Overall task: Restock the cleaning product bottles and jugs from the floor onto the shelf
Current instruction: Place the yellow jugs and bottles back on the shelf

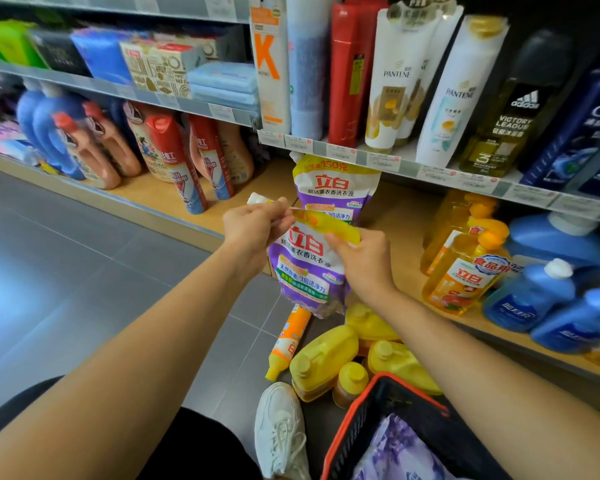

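Observation:
A purple and yellow detergent refill pouch hangs in the air in front of the bottom shelf. My left hand pinches its top left corner by the white cap. My right hand grips its yellow top right edge. A second, matching pouch stands upright on the shelf just behind it. On the floor below lie several yellow jugs and an orange bottle.
A black basket with a red rim sits at the lower right with another purple pouch inside. Orange dish soap bottles and blue jugs fill the shelf to the right. My white shoe rests on the grey floor.

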Demonstrator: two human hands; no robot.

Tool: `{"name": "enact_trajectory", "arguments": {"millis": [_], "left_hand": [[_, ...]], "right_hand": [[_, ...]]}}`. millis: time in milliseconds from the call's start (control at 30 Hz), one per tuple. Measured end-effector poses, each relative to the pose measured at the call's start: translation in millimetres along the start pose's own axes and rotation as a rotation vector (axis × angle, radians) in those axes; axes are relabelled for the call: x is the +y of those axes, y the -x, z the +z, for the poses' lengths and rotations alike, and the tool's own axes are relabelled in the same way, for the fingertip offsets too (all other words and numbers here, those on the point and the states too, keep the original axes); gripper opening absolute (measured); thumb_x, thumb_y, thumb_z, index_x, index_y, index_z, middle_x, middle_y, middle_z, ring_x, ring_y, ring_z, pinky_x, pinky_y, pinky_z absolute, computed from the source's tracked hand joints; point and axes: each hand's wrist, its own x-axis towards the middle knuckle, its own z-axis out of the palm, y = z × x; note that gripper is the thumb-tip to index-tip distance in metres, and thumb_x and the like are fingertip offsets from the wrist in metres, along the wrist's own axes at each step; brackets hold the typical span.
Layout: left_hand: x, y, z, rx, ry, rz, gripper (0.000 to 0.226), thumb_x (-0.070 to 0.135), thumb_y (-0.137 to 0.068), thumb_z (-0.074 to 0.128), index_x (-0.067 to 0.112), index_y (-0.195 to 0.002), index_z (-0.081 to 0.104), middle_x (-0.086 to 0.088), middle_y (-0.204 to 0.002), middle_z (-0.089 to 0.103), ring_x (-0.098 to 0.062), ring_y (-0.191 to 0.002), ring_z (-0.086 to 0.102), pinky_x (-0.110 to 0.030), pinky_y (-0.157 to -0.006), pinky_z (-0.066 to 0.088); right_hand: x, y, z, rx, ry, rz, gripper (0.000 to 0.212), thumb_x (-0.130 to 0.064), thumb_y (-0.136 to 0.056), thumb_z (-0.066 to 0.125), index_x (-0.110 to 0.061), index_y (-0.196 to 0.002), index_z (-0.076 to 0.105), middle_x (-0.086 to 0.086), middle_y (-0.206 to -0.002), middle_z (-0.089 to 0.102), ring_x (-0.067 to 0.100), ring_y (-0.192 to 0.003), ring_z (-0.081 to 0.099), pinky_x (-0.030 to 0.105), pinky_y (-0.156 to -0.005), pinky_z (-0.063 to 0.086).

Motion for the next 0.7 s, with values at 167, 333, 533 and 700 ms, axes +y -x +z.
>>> {"name": "enact_trajectory", "arguments": {"millis": [167,333,533,700], "left_hand": [[-19.4,-17.2,-8.8,-0.073,-0.113,0.064,0.020,0.025,-0.091,0.074,0.006,-0.093,0.071,-0.005,-0.085,0.078,-0.015,-0.081,0.076,-0.022,-0.064,0.060],[-62.7,-42.1,-20.6,-0.045,-0.344,0.090,0.051,0.027,-0.081,0.084,0.015,-0.123,0.057,-0.005,-0.123,0.064,-0.018,-0.109,0.066,-0.024,-0.070,0.055],[-80.7,-83.4,-12.0,-0.309,-0.421,0.139,0.084,0.016,-0.077,0.087,0.037,-0.142,0.038,0.010,-0.123,0.061,0.000,-0.095,0.070,-0.020,-0.064,0.058],[-75.2,-126.6,-5.3,-0.196,-0.502,0.279,0.067,0.013,-0.083,0.082,0.024,-0.138,0.046,0.012,-0.110,0.063,-0.012,-0.105,0.066,-0.023,-0.072,0.059]], "right_hand": [[-18.3,-48.6,-12.4,0.045,0.121,-0.015,0.013,-0.020,-0.090,0.073,-0.009,-0.097,0.075,0.006,-0.097,0.076,0.021,-0.084,0.074,0.034,-0.071,0.059],[-27.5,-80.9,-18.9,0.003,0.142,-0.037,0.009,-0.018,-0.088,0.075,-0.024,-0.083,0.071,-0.003,-0.083,0.074,0.012,-0.074,0.073,0.031,-0.066,0.059],[-24.9,-111.6,-9.1,-0.052,-0.035,0.033,0.010,-0.013,-0.088,0.074,-0.022,-0.086,0.072,-0.006,-0.082,0.076,0.015,-0.077,0.076,0.032,-0.065,0.061],[-6.9,-128.3,3.7,-0.011,-0.176,0.132,0.010,-0.013,-0.089,0.073,-0.023,-0.087,0.071,-0.012,-0.077,0.076,0.008,-0.072,0.075,0.021,-0.053,0.056]]}}
